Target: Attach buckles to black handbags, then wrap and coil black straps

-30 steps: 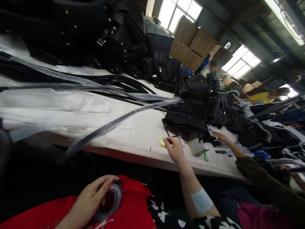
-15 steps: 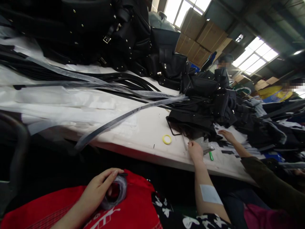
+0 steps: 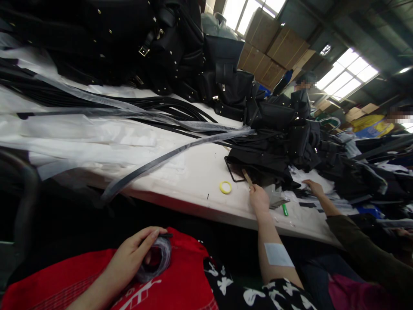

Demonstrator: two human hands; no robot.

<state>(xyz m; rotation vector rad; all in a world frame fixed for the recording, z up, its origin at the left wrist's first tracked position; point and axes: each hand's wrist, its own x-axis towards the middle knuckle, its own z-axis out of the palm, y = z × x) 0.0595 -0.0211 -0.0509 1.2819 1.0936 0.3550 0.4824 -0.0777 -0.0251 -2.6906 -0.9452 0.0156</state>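
My left hand [image 3: 137,249] is closed on a coiled dark strap in clear plastic [image 3: 165,254], held over the red apron [image 3: 187,265] on my lap. Over the table, my right hand [image 3: 260,199] grips a thin tan stick [image 3: 248,177]; its far end reaches a black rectangular frame [image 3: 237,181] at the edge of a dark pile. Left of that hand lies a yellow tape ring [image 3: 225,187]. Close on its right are a grey metal object [image 3: 276,199], whose kind I cannot make out, and a small green item [image 3: 285,210].
Black bags with metal buckles [image 3: 226,82] are heaped along the back. Long plastic-wrapped straps [image 3: 180,150] cross the white table [image 3: 200,172], one hanging over its front edge. At the right, a co-worker's hand [image 3: 314,189] reaches onto white sheets. Cardboard boxes [image 3: 267,51] stand behind.
My right hand has moved slightly left and up, and the tan stick now points toward the black frame. The co-worker's hand has shifted a little right. My left hand stays with the coiled strap.
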